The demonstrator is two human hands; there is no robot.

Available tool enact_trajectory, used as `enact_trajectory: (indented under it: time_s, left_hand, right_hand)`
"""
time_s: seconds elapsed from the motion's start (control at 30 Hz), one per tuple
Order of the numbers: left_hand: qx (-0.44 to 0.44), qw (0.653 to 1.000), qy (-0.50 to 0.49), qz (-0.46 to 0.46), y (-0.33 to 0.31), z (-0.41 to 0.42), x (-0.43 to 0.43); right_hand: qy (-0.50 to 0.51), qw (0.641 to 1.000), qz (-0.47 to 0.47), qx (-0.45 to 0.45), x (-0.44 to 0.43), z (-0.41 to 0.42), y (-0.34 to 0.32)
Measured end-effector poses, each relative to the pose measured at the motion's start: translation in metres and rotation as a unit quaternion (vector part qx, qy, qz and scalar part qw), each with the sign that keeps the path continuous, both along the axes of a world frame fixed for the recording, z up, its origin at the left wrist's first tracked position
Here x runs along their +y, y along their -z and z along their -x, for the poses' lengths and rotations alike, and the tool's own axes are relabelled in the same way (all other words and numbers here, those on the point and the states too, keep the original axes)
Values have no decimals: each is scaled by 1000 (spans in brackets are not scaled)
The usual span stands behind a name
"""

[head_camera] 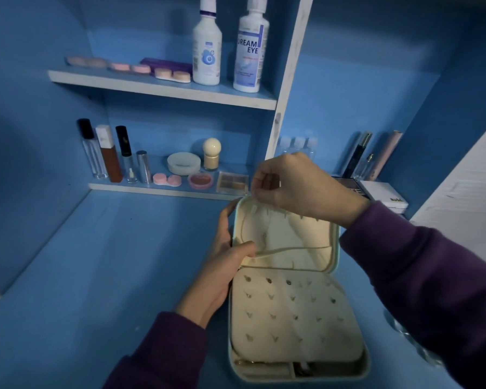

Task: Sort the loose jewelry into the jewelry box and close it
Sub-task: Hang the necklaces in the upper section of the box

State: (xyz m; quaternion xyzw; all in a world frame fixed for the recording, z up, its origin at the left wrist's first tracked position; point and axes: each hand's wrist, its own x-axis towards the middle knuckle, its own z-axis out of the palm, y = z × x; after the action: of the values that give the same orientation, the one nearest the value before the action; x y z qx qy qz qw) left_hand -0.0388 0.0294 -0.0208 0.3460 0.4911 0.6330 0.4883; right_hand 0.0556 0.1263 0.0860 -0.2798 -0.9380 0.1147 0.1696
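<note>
An open jewelry box (361, 357) with a pale teal shell and cream lining lies on the blue desk. Its lid (303, 234) stands tilted up at the far side, with a pocket along its lower part. A cream flap (292, 313) with several earrings pinned in rows covers the base. My left hand (225, 265) grips the lid's left edge, thumb on the pocket's rim. My right hand (292, 186) pinches a thin necklace chain (243, 220) at the lid's top edge; the chain hangs down inside the lid. Purple sleeves cover both arms.
A low shelf behind the box holds lip gloss tubes (110, 155), a round jar (183, 163), contact lens cases (166, 179) and an eyeshadow palette (233, 182). Two solution bottles (250, 49) stand on the upper shelf. A white box (385, 196) sits at right. A clear object (404, 329) lies by my right sleeve.
</note>
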Motion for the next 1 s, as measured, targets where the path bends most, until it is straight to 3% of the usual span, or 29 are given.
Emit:
enact_trajectory:
  time_s: [0.37, 0.57, 0.73, 0.93, 1.0]
  left_hand:
    - [2, 1000, 5, -11, -2, 0, -1]
    - [4, 1000, 8, -12, -2, 0, -1]
    - [-5, 1000, 6, -11, -2, -1, 0]
    - [3, 1000, 6, -5, 1, 1, 0]
    - [-3, 1000, 8, -5, 1, 1, 0]
  right_hand:
    - [-52, 968, -243, -23, 0, -3, 10]
    - [-69, 959, -273, -40, -1, -3, 13]
    - [-49, 975, -217, -17, -9, -16, 17]
    - [-7, 997, -33, -75, -26, -37, 48]
    - [-11, 998, 14, -57, -30, -39, 57]
